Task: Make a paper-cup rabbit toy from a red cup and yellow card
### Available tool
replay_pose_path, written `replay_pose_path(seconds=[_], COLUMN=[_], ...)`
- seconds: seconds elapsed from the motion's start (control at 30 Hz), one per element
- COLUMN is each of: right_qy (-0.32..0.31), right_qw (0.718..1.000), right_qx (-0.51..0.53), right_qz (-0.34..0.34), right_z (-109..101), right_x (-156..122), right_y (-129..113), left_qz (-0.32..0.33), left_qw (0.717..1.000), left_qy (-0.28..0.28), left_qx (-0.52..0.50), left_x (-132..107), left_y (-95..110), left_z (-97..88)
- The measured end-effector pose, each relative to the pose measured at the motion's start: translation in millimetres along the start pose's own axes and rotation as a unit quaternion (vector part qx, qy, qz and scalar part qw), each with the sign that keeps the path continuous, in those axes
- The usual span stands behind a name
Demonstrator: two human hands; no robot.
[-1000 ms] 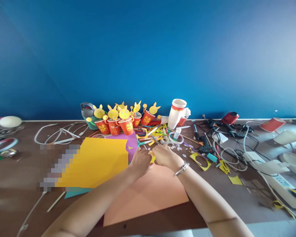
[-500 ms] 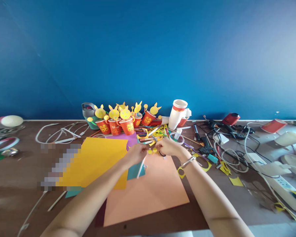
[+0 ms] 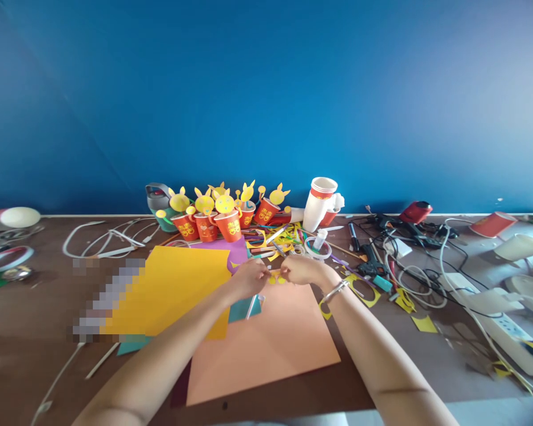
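My left hand (image 3: 249,277) and my right hand (image 3: 300,269) meet fingertip to fingertip above the far edge of an orange paper sheet (image 3: 266,343). Both pinch a thin straw-like stick (image 3: 274,271) held between them, with small yellow paper pieces (image 3: 276,279) just under it. A silver bracelet (image 3: 334,291) circles my right wrist. A white stick on a teal scrap (image 3: 251,306) lies below my left hand. A yellow sheet (image 3: 177,287) lies to the left.
Red paper cups with yellow rabbit cut-outs (image 3: 213,218) stand at the back by a stack of cups (image 3: 320,204). A glue gun (image 3: 371,260), cables and a power strip (image 3: 501,322) crowd the right. Yellow offcuts (image 3: 362,291) and white cords (image 3: 111,239) lie about.
My hands rose off the orange sheet and moved a little away from me, and a teal scrap with a white stick came into view under my left hand. Since half a second ago they barely shifted.
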State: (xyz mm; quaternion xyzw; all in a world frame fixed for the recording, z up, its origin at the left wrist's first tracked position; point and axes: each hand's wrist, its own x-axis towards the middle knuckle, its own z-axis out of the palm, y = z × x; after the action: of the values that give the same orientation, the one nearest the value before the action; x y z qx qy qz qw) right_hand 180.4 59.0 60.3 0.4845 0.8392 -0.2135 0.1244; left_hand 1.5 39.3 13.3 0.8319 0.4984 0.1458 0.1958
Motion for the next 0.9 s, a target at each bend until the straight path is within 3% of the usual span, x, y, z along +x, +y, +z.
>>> replay_pose_path(seconds=[0.1,0.27,0.9], right_qy=[0.018,0.026,-0.017], right_qw=[0.999,0.998,0.998], right_qx=[-0.031,-0.061,-0.058], right_qz=[0.007,0.008,-0.017], right_z=[5,7,-4], right_x=[0,-1,-10], right_y=[-9,-14,-5], left_qz=[0.03,0.076,0.077], left_qw=[0.998,0.989,0.983], left_qy=[-0.012,0.014,0.037], left_qx=[0.052,0.123,0.163], left_x=[-4,-9,-9], left_y=[3,4,3], left_z=[4.9,9.8,12.1])
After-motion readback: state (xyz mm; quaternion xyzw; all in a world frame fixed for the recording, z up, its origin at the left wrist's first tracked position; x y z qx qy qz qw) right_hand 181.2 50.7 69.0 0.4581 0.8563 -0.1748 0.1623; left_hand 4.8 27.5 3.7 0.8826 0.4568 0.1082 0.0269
